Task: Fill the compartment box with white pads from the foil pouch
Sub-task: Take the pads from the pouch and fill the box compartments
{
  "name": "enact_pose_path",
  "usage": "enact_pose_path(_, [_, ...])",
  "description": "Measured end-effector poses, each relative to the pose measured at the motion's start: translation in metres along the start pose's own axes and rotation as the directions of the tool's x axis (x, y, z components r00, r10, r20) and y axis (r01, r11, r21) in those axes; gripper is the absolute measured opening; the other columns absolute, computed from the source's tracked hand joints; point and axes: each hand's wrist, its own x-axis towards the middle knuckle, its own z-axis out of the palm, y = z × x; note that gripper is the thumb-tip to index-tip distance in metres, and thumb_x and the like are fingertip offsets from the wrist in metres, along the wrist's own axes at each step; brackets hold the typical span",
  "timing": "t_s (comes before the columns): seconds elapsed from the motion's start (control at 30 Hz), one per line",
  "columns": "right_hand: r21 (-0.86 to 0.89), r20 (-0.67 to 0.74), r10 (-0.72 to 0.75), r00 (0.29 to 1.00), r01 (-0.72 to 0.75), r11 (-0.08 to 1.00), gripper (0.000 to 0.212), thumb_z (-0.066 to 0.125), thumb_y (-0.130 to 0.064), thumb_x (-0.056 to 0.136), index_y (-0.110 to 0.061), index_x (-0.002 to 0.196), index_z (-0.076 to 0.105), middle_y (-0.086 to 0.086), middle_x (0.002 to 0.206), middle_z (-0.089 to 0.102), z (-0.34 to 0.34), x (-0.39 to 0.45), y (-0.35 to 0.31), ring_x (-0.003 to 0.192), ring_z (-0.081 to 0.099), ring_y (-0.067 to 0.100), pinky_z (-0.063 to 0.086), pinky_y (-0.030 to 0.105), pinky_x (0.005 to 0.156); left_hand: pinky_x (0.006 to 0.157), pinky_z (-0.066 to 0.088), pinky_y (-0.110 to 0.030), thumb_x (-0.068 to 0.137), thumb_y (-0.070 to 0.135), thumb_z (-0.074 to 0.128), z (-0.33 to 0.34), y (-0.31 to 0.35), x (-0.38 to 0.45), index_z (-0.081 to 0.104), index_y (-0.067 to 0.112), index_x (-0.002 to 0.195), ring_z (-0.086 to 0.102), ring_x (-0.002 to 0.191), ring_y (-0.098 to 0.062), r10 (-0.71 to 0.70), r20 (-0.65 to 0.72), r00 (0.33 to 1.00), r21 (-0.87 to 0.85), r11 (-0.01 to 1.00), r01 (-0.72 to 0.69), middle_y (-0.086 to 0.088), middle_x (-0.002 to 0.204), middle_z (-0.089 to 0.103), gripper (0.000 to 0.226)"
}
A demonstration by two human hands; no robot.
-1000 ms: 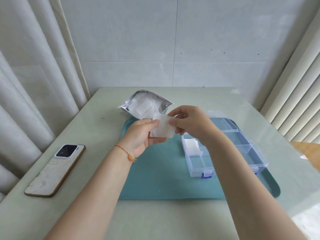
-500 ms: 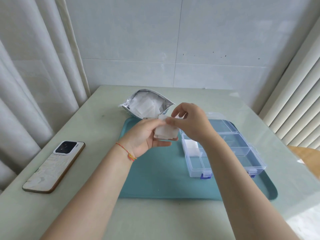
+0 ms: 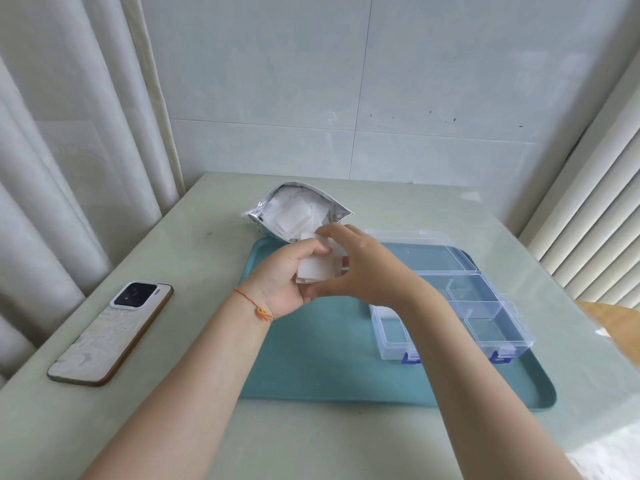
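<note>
Both hands' grip apparently enclosing white pads.

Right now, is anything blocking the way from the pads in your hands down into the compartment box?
Nothing visible does. Both hands, left hand and right hand, hold the white pads above the tray; the compartment box lies open, lid back.

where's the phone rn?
Head view: the white marble-patterned phone lies camera-side up on the pale green table, left of the teal tray.
</note>
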Motion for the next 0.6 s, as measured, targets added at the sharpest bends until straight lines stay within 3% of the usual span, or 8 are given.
enact_pose_path(0.07, [-0.001, 0.012, -0.012, 1.0, 0.012, 1.0, 0.089, 0.087, -0.048, 0.061, -0.038, 0.136, 0.041, -0.01, 0.123, 0.045, 0.0005, -0.0019, -0.002, 0.112, 0.045, 0.016, 0.042, 0.043, 0.101, 0.061, 0.053, -0.025, 0.09, 0.01, 0.047, -0.001, -0.0007, -0.0002, 0.066, 0.012, 0.105, 0.068, 0.079, -0.019, -0.016, 0.028, 0.999, -0.036, 0.999, 0.017, -0.007, 0.09, 0.068, 0.023])
enact_pose_path(0.2, [-0.167, 0.008, -0.034, 0.999, 0.035, 0.985, 0.097, 0.086, -0.051, 0.061, -0.041, 0.141, 0.033, -0.014, 0.13, 0.041, 0.0, -0.0047, -0.0076, 0.118, 0.038, 0.013, 0.033, 0.04, 0.104, 0.063, 0.048, -0.027, 0.087, 0.008, 0.045, -0.0028, -0.0036, 0.0022, 0.061, 0.01, 0.1, 0.062, 0.074, -0.019, -0.017, 0.04, 0.999, -0.025, 1.0, 0.018, -0.008, 0.086, 0.06, 0.021])
enact_pose_path(0.3, [-0.217, 0.009, -0.042, 0.999, 0.043, 0.975, 0.083, 0.083, -0.05, 0.063, -0.035, 0.133, 0.04, -0.012, 0.123, 0.044, 0.0044, -0.0044, -0.01, 0.114, 0.039, 0.016, 0.032, 0.039, 0.102, 0.066, 0.049, -0.029, 0.089, 0.006, 0.041, -0.0011, -0.003, 0.0015, 0.064, 0.01, 0.095, 0.064, 0.077, -0.02, -0.005, 0.071, 0.997, -0.023, 1.0, 0.007, -0.008, 0.087, 0.064, 0.025])
enact_pose_path(0.43, [-0.228, -0.011, -0.037, 0.999, 0.034, 0.973, 0.069, 0.081, -0.048, 0.065, -0.03, 0.122, 0.045, -0.009, 0.116, 0.044, 0.0033, -0.0049, -0.0092, 0.11, 0.042, 0.017, 0.033, 0.037, 0.098, 0.058, 0.049, -0.025, 0.091, 0.007, 0.04, 0.0005, -0.0017, 0.001, 0.064, 0.014, 0.094, 0.066, 0.073, -0.018, -0.016, 0.058, 0.998, -0.014, 1.0, 0.017, -0.005, 0.085, 0.065, 0.025])
enact_pose_path(0.6, [-0.229, 0.018, -0.023, 1.0, 0.026, 0.973, 0.086, 0.082, -0.051, 0.063, -0.035, 0.135, 0.038, -0.014, 0.129, 0.039, -0.0014, -0.0067, -0.0093, 0.117, 0.037, 0.012, 0.029, 0.036, 0.101, 0.057, 0.049, -0.025, 0.087, 0.005, 0.04, 0.0036, -0.0016, -0.0006, 0.059, 0.009, 0.096, 0.057, 0.067, -0.017, -0.02, 0.081, 0.997, -0.078, 0.997, 0.026, -0.007, 0.08, 0.057, 0.021])
